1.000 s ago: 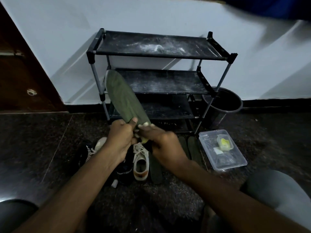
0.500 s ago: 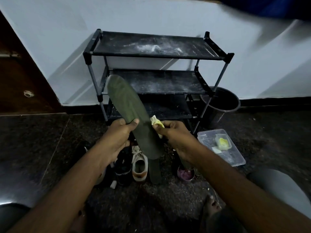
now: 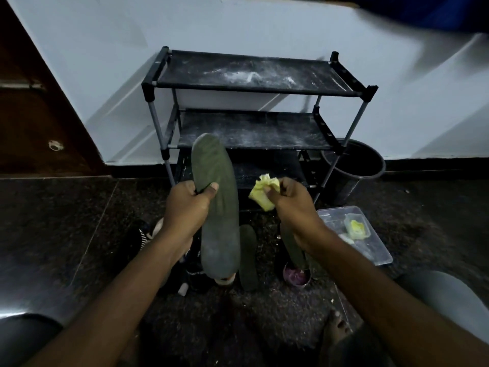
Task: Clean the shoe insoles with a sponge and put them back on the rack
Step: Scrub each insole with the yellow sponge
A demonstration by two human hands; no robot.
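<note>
The person's two hands are apart in front of a black three-shelf shoe rack [image 3: 254,133] that stands against a pale wall. The left hand [image 3: 185,207] grips a long dark green fabric insole [image 3: 225,229] at its middle, with the thumb on the front face and the fingers behind it. The insole is nearly upright, a little tilted to the left, and its upper end is in front of the middle shelf. The right hand [image 3: 293,207] pinches a crumpled yellow sponge [image 3: 264,193] between thumb and fingertips. The sponge is just beside the right edge of the insole and does not touch it. White powder [image 3: 248,75] is spread on the top shelf. On the dark speckled stone floor [image 3: 79,234] below the hands lies a second dark insole [image 3: 248,258], and a third one [image 3: 292,247] is partly hidden under the right wrist. Its near end meets a small round bowl [image 3: 296,276] with something purple inside; whether they touch cannot be told. To the right lies a clear rectangular plastic box [image 3: 381,256], without a lid. It holds a small clear tub [image 3: 356,229] with a yellow piece in it, and some pale thing beside the tub that is too blurred to name. A black round bucket [image 3: 357,178] stands beside the right legs of the rack; its inside is too dark to see. Left of the held insole a black striped shoe [image 3: 144,234] lies on the floor, and the toe of a white sneaker [image 3: 225,279] shows under the lower end of the insole.
</note>
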